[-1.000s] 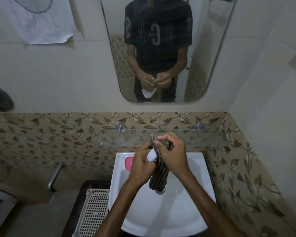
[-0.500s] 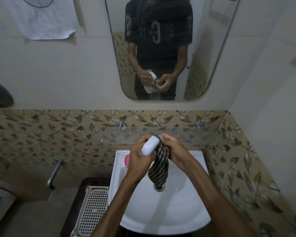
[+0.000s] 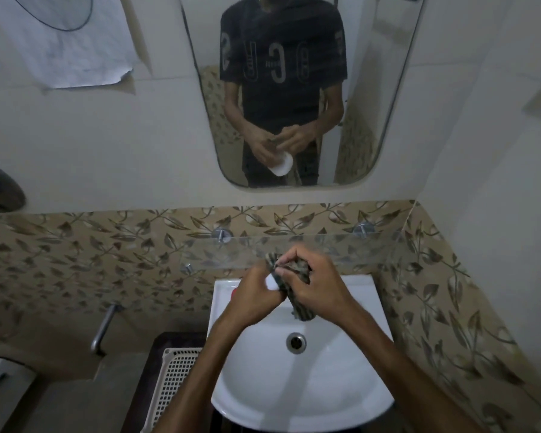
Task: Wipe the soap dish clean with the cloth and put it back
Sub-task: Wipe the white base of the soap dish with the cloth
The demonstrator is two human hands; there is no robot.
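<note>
left hand (image 3: pixel 253 296) clamps white soap dish (image 3: pixel 271 283) | right hand (image 3: pixel 313 284) curls round striped cloth (image 3: pixel 297 300) against it | advice: turn dish, press fingertips (image 3: pixel 280 271) into corners

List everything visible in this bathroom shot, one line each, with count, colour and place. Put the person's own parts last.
soap dish: 1, white, held in the left hand above the basin's back edge
cloth: 1, dark checked, bunched in the right hand against the dish
wash basin: 1, white, centre bottom
drain: 1, metal, middle of the basin
pink soap: 1, on the basin's back left corner, mostly hidden
glass shelf: 1, clear, above the basin
mirror: 1, on the wall above
paper sheet: 1, white, upper left wall
basket: 1, white, left of the basin
left hand: 1, grips the dish
right hand: 1, grips the cloth
</note>
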